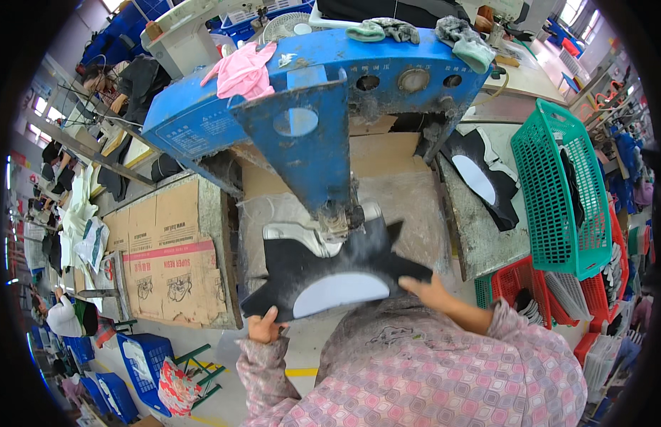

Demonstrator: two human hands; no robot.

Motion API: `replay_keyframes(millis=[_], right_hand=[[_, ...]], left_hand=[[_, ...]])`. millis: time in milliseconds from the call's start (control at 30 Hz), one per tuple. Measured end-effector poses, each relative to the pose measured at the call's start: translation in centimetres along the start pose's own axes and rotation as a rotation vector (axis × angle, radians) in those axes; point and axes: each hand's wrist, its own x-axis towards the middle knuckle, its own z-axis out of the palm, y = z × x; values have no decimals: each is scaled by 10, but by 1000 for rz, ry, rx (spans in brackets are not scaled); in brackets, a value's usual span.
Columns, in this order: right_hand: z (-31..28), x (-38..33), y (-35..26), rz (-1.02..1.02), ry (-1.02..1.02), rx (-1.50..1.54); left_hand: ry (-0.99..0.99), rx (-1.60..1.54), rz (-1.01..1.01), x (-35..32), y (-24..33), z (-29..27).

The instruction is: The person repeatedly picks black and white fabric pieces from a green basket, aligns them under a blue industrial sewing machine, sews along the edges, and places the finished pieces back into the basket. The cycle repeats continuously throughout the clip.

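Head view | both hands [268, 329] [426, 290] grip black shoe upper [323, 265] | printed brown cardboard [170, 267] lies left

The fingers of the left hand [265, 329] are hidden beneath the black shoe upper [330, 267], whose top is covered by the blue machine head [309, 142].

I see a green basket [558, 192], red crate [519, 281], pink cloth [245, 70], flattened cardboard [170, 256], blue crates [142, 363].
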Motion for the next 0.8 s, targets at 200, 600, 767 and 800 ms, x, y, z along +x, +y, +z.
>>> replay_keyframes(millis=[200, 600, 767, 800], right_hand=[[-4, 4, -7, 134, 212, 116], [10, -2, -21, -29, 134, -47], [-9, -1, -18, -47, 196, 44], [-12, -3, -19, -253, 117, 60]], left_hand=[[151, -3, -181, 9, 0, -2], [232, 141, -113, -7, 10, 1], [187, 12, -189, -7, 3, 5], [63, 6, -117, -4, 0, 9]])
